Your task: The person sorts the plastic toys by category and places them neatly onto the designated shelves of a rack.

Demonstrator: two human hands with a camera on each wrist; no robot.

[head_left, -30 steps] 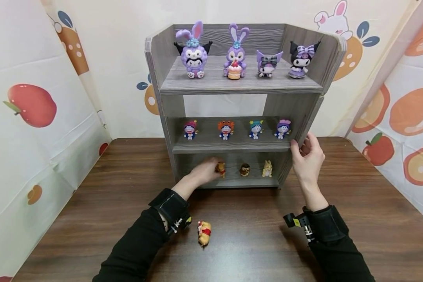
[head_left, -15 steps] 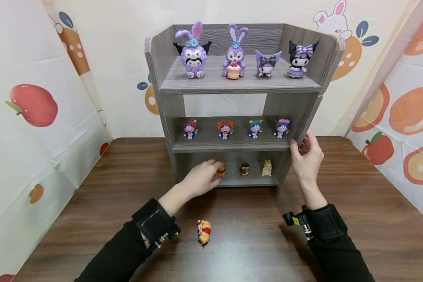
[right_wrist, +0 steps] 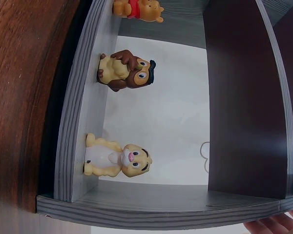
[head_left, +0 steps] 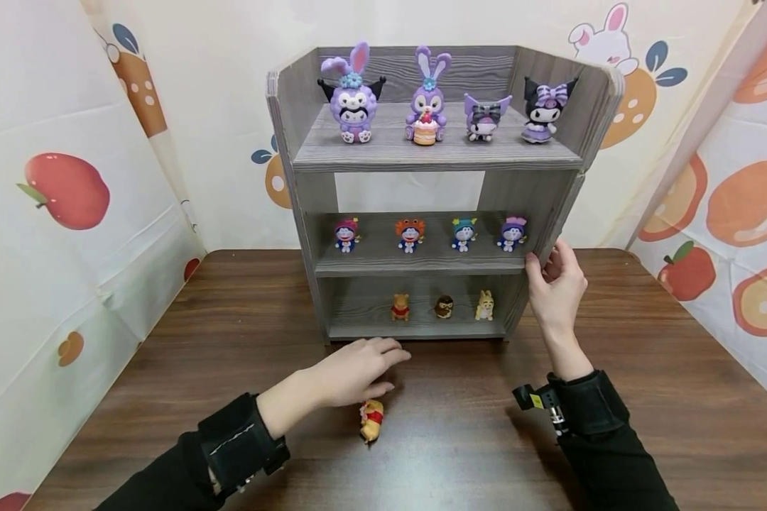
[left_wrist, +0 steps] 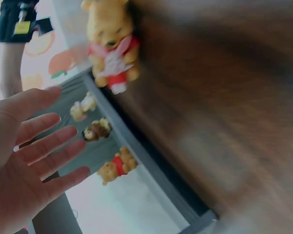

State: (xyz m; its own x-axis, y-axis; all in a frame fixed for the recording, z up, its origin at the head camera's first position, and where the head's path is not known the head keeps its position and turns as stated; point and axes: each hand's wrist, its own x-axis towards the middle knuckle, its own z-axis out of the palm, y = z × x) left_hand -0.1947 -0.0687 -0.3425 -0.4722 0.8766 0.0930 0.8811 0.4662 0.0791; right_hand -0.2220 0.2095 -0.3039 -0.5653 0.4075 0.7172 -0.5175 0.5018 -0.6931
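My left hand (head_left: pixel 351 372) is over the table just in front of the shelf, fingers spread and holding nothing. Below it lies a yellow bear figurine (head_left: pixel 371 423) in a red shirt; the left wrist view shows this bear figurine (left_wrist: pixel 110 29) hugging a small pink-and-white character. My right hand (head_left: pixel 557 294) grips the right side panel of the grey wooden shelf (head_left: pixel 415 267), thumb at its front edge. On the bottom tier stand another bear figurine (head_left: pixel 400 308) in red, a brown owl figurine (right_wrist: pixel 127 70) and a cream rabbit figurine (right_wrist: pixel 115 156).
The middle tier bears several small figurines in coloured hats, among them an orange crab hat figurine (head_left: pixel 410 235). Larger purple figurines, including a rabbit with a cake (head_left: pixel 426 106), stand on top. A brown wooden table (head_left: pixel 460 440) lies beneath; fruit-printed cloth (head_left: pixel 64 284) hangs around.
My left hand has let go of the bear figurine on the bottom tier and drawn back toward the lying bear. The right hand has stayed on the shelf's side.
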